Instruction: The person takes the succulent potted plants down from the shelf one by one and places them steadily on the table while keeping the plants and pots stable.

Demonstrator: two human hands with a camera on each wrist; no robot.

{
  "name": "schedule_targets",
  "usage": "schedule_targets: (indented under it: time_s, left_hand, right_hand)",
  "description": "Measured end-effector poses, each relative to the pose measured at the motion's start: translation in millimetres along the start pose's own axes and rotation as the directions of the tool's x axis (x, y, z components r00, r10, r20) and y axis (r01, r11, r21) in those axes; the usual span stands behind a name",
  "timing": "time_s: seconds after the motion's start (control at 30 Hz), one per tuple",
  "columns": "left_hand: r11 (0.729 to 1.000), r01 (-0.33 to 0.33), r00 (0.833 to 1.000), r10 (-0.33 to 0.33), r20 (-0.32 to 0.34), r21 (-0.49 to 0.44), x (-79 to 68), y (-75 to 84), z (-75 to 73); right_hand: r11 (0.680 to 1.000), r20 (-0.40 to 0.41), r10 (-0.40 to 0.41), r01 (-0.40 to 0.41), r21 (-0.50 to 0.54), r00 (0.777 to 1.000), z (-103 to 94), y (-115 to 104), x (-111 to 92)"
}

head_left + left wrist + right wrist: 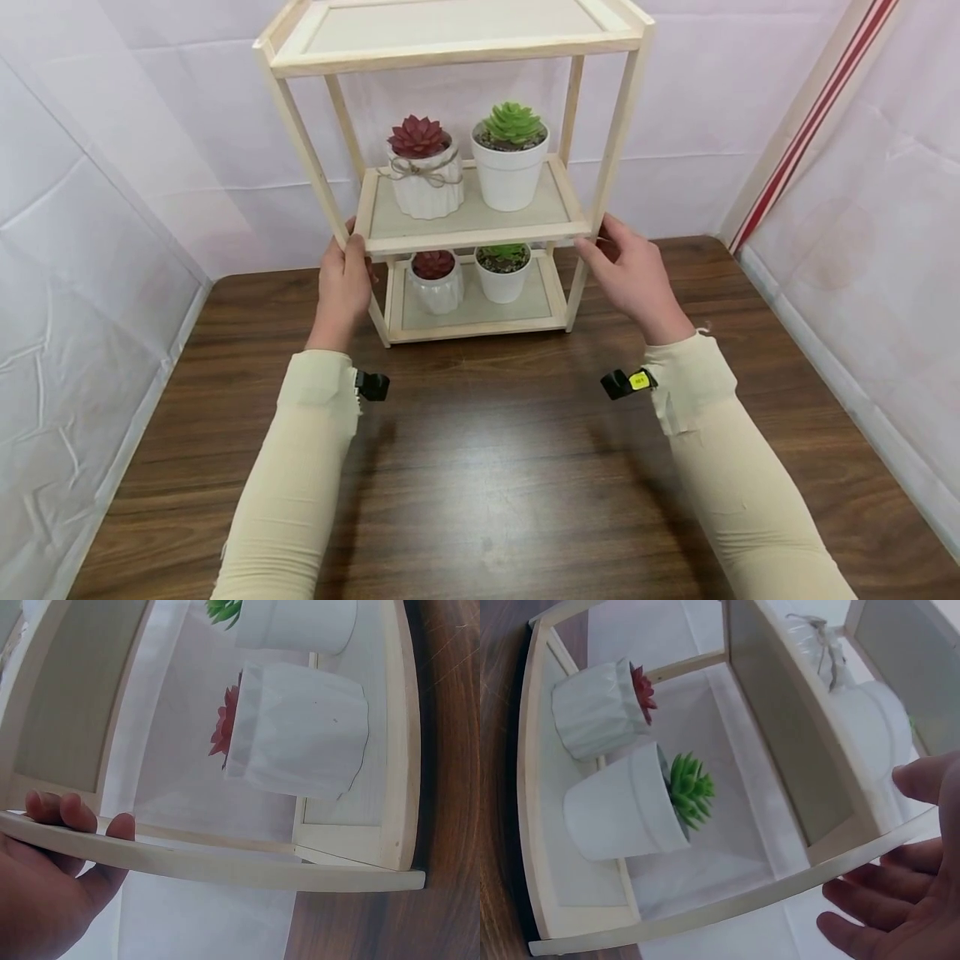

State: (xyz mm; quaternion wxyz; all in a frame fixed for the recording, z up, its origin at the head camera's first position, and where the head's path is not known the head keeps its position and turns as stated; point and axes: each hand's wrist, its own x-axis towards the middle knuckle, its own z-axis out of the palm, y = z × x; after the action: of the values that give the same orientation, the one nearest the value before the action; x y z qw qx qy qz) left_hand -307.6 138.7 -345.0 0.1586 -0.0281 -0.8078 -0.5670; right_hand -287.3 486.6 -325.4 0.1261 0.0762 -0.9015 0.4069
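Observation:
A light wooden three-tier shelf point(480, 242) stands at the far side of the table. My left hand point(345, 283) grips its left front post; the fingertips point(79, 810) wrap past the post beside the middle tier. At the right front post, my right hand point(633, 267) has its thumb in front and its fingers loosely extended outside the post. On the middle tier are a red succulent in a twine-tied white pot point(426, 187) and a green succulent in a smooth white pot point(512, 175). Below sit another red potted succulent point(437, 292) and a green one point(626, 802).
The brown wood-grain table point(480, 467) spreads in front of the shelf. White sheeting point(712, 108) hangs behind and along both sides, with a red-striped strip point(810, 125) at the right back corner. The shelf's top tier point(457, 25) is level with the upper frame edge.

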Motion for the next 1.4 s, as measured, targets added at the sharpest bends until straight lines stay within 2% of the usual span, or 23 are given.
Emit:
schedule_targets:
  time_s: [0.1, 0.33, 0.67, 0.8, 0.97, 1.1, 1.4]
  left_hand:
    - [1.000, -0.007, 1.000, 0.007, -0.001, -0.010, 2.5, -4.7, 0.9]
    - [1.000, -0.012, 1.000, 0.012, -0.003, -0.026, 3.2, -7.4, 1.2]
    - [0.999, -0.016, 1.000, 0.016, 0.006, -0.040, 3.5, -8.1, 0.8]
    - [0.999, -0.022, 1.000, 0.022, 0.002, -0.036, 3.9, -8.3, 1.2]
    - [0.999, -0.022, 1.000, 0.022, 0.003, -0.032, 4.1, -8.7, 1.7]
    - [0.999, -0.025, 1.000, 0.026, 0.003, -0.044, 3.5, -8.2, 1.8]
    - [0.997, -0.037, 0.999, 0.037, -0.007, -0.062, 3.2, -7.7, 1.5]
  right_hand:
    - [1.000, -0.005, -0.008, 0.007, -0.025, 1.000, -2.4, -3.8, -4.8]
    - [0.993, -0.072, -0.103, 0.098, -0.066, 0.992, -4.5, -9.7, -15.5]
    - [0.982, -0.127, -0.141, 0.123, -0.141, 0.982, -5.6, -24.4, -31.6]
    - [0.983, -0.145, -0.164, 0.151, -0.101, 0.976, -5.6, -31.5, -35.7]
    - [0.989, -0.113, -0.147, 0.145, -0.026, 0.983, -5.2, -40.4, -37.7]
    - [0.988, -0.101, -0.155, 0.156, -0.002, 0.983, -3.4, -45.8, -36.8]
    - [0.974, -0.151, -0.214, 0.223, 0.046, 0.965, 4.8, -49.4, -28.9]
